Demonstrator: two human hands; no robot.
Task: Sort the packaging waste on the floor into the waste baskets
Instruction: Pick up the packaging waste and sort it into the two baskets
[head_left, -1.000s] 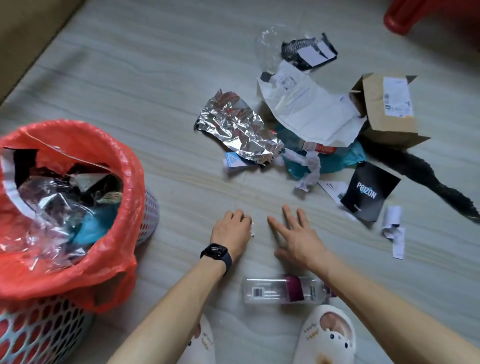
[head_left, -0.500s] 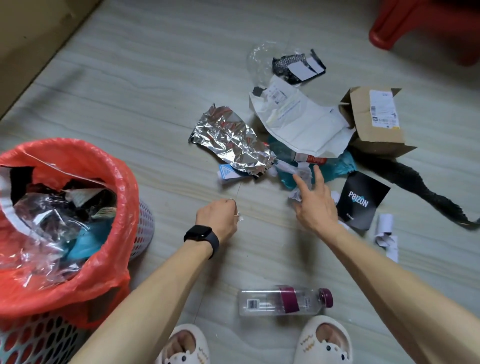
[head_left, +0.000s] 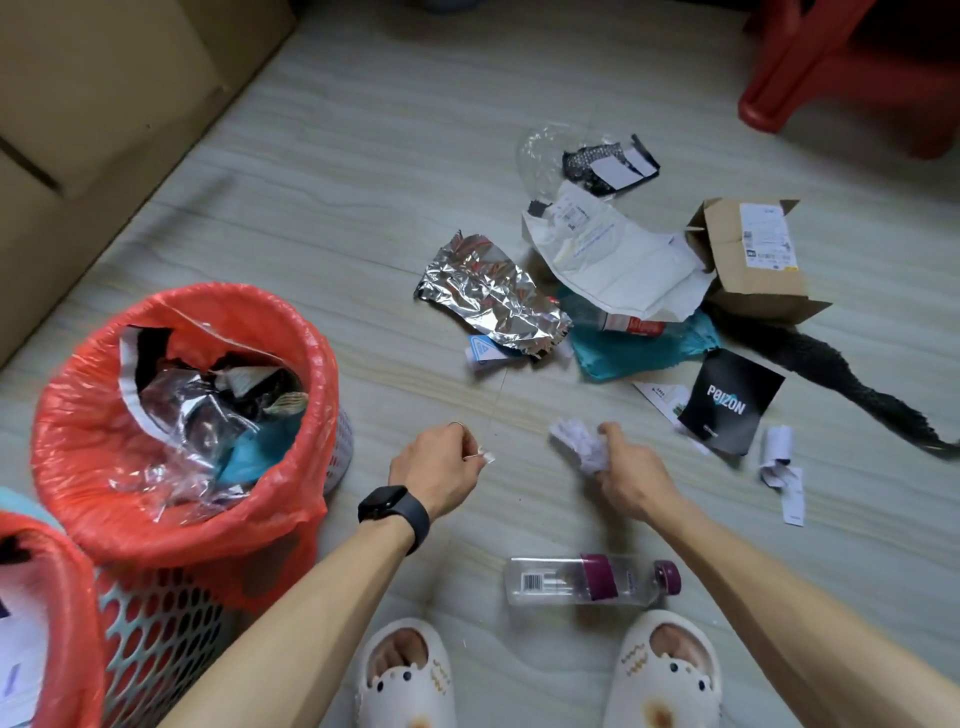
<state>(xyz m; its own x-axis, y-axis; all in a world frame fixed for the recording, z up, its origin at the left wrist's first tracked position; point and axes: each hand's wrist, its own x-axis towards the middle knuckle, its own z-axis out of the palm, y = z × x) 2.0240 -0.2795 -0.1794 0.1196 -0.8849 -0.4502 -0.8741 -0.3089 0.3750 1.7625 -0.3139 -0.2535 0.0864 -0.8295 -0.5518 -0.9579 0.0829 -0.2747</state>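
R hand (head_left: 631, 480) grip clenched round crumpled paper wad (head_left: 579, 447), L hand (head_left: 434, 467) grip pinching tiny white scrap (head_left: 488, 458) near red-lined basket (head_left: 311, 364), wad further out from it; both prob light, soft, crushable, so fist hold ok for wad, fingertip pinch for scrap.

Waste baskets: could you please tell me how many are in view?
2. The first basket stands left of the left hand; the second basket is cut off at the bottom-left corner. Others may be off-frame.
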